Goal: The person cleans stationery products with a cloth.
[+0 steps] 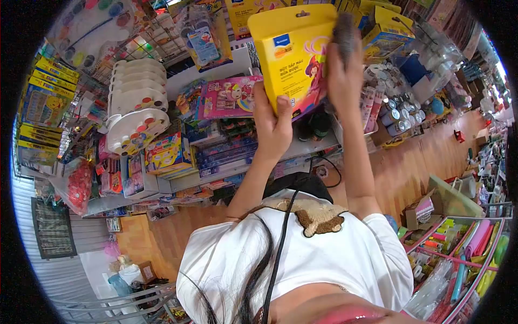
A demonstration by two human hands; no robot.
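Observation:
My left hand [272, 120] grips a yellow crayon box [291, 59] from its lower left edge, thumb across the front. The box stands upright with a hanging slot at its top and a cartoon figure printed on the right of its front. Against the box's right side is my right hand [345, 73], smeared by motion, with its fingers closed round a dark, brush-like thing [344, 33]. That thing overlaps the box's upper right edge in this view; its exact kind is blurred.
Before me stands a shelf with paint palettes [137, 127], a pink pack [232, 96] and a box of coloured pens [168, 154]. Rows of jars [402, 113] fill the right side. A wire rack [453, 254] of rolled goods stands at lower right, and a cardboard box [423, 210] lies behind it.

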